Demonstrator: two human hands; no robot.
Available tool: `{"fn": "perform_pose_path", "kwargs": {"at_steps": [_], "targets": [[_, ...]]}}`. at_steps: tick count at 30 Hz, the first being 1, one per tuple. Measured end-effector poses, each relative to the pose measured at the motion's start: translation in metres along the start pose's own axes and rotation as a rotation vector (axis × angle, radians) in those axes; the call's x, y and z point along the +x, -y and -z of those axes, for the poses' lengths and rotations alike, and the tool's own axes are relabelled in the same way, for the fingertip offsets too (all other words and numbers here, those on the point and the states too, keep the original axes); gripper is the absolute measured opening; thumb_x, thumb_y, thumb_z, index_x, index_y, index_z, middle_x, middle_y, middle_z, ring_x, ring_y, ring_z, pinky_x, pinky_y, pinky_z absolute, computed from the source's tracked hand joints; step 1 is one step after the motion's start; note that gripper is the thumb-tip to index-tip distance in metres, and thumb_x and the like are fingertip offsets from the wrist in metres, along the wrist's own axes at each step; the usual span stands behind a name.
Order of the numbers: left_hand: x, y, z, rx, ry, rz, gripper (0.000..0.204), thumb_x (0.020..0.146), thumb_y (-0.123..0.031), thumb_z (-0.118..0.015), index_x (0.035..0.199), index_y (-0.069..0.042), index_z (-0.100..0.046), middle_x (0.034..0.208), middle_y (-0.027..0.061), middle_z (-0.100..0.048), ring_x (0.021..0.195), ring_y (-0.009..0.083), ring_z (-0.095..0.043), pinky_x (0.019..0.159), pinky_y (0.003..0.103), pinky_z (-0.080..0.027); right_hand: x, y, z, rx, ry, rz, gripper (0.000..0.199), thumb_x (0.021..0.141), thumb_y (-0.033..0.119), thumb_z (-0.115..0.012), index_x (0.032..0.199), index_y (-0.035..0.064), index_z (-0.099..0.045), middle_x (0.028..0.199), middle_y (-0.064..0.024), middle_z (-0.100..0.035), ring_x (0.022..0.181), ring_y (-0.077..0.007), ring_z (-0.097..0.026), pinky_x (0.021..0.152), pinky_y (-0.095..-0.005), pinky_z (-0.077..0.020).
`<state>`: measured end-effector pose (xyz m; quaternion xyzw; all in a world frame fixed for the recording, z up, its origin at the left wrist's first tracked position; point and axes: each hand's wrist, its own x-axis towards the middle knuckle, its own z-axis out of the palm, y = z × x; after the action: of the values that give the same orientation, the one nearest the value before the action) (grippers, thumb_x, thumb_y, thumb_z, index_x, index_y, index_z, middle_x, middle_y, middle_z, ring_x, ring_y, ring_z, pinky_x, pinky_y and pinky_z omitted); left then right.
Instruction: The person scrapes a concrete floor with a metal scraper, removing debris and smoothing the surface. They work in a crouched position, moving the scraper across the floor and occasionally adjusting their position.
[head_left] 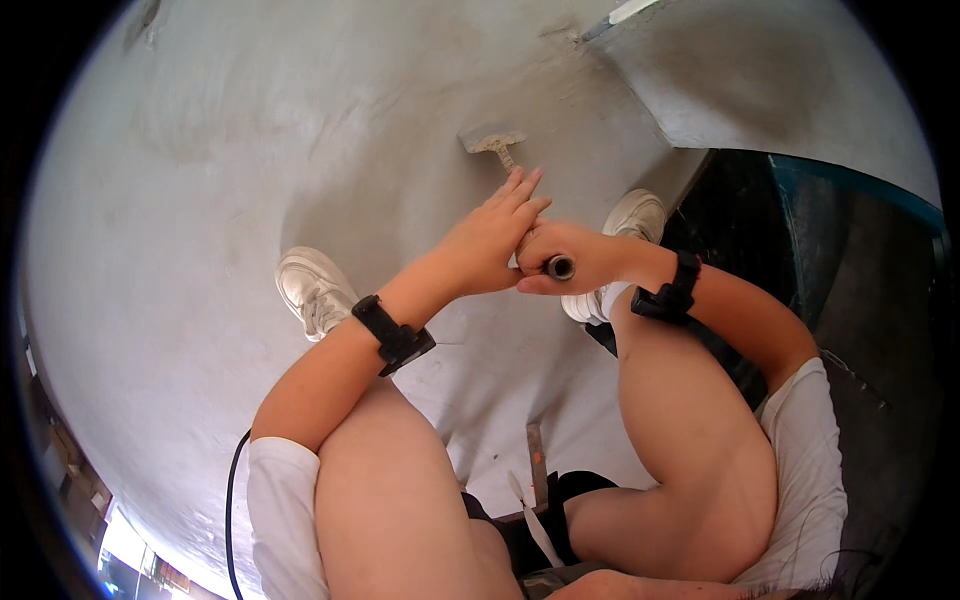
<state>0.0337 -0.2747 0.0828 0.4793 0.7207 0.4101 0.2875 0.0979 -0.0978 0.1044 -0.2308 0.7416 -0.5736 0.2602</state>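
Note:
My right hand [580, 258] is closed round the handle of a scraper [492, 137], whose hollow round butt end [560, 267] points up out of the fist. Its wide flat blade, caked with pale residue, lies farther off over the smooth grey surface; I cannot tell whether it touches. My left hand [490, 232] rests against the right one with its fingers stretched out along the handle. Those fingers hide the handle's middle. Each wrist carries a black strap with a small dark device.
Beside my shoes [316, 290] the grey surface [200, 200] curves away. At upper right stands a grey panel [780, 80], above a dark area with a teal edge [850, 178]. A wooden strip [537, 460] shows between my legs, and a black cable [233, 500] hangs at left.

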Motion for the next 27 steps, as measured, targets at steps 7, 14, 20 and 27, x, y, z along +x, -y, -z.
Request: {"fn": "perform_pose_path", "kwargs": {"at_steps": [7,14,20,27], "targets": [[0.003,-0.004,-0.002,-0.198,-0.154,-0.069,0.071,0.069,-0.012,-0.075,0.131,-0.002,-0.043,0.148,0.0240,-0.030,0.139,0.0467,-0.018,0.108,0.049,-0.032,0.008,0.011,0.007,0.153,0.014,-0.114,0.039,0.087,0.020,-0.067,0.060,0.0031,-0.046,0.054,-0.0054,-0.042,0.055,-0.0175,-0.038,0.052,-0.0311,-0.0338],[0.012,0.001,-0.021,0.005,-0.092,-0.070,0.067,0.068,-0.009,-0.075,0.129,-0.005,-0.046,0.145,0.0259,-0.034,0.138,0.0473,-0.022,0.105,0.050,-0.034,-0.015,-0.003,-0.002,-0.025,-0.001,-0.059,0.032,0.086,0.023,-0.068,0.067,0.0012,-0.054,0.055,-0.0078,-0.046,0.052,-0.0187,-0.043,0.051,-0.0348,-0.0366],[0.021,-0.010,-0.002,-0.015,-0.080,-0.150,0.073,0.069,-0.010,-0.076,0.133,-0.003,-0.041,0.147,0.0278,-0.029,0.139,0.0438,-0.022,0.108,0.048,-0.033,-0.015,0.027,0.027,0.186,-0.222,-0.072,0.032,0.084,0.019,-0.069,0.065,0.0024,-0.051,0.058,-0.0081,-0.048,0.056,-0.0180,-0.043,0.053,-0.0314,-0.0362],[0.011,-0.029,-0.018,-0.267,0.044,-0.068,0.087,0.073,-0.014,-0.077,0.143,-0.004,-0.027,0.152,0.0250,-0.019,0.140,0.0420,-0.020,0.111,0.045,-0.029,-0.055,0.020,0.037,-0.155,0.041,-0.237,0.029,0.080,0.018,-0.071,0.066,0.0040,-0.051,0.057,-0.0070,-0.049,0.055,-0.0253,-0.046,0.053,-0.0356,-0.0371]]}}
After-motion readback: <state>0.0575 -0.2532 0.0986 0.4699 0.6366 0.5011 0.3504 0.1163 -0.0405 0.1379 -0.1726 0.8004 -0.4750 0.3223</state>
